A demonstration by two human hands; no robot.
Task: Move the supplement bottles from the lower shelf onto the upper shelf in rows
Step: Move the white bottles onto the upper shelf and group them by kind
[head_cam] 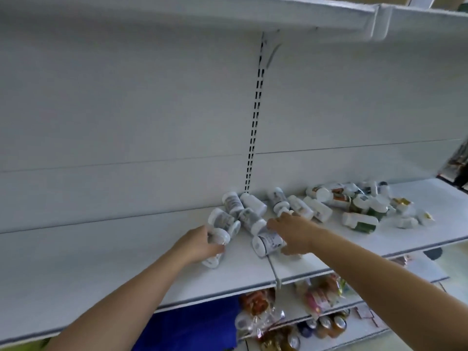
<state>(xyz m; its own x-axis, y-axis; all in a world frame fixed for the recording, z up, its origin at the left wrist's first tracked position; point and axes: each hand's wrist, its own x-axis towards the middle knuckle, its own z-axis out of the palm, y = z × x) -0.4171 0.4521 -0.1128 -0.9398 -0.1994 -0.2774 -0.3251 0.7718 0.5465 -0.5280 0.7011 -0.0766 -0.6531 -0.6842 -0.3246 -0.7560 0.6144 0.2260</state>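
While our left hand [202, 245] grips a first bottle [220, 236] left of the lower shelf's seam [274, 274] and our right hand [291, 230] seems to clasp a second bottle [266, 244] on it, we should lift both straight up.

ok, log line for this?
left hand grips white plastic bottle; right hand grips second white labelled bottle; other bottles lie scattered on white shelf

A slotted upright [254, 143] divides the white back panel [121, 110].

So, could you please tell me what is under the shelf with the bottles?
Snack packets, cans and something blue; the shelf hides whatever lies further back.
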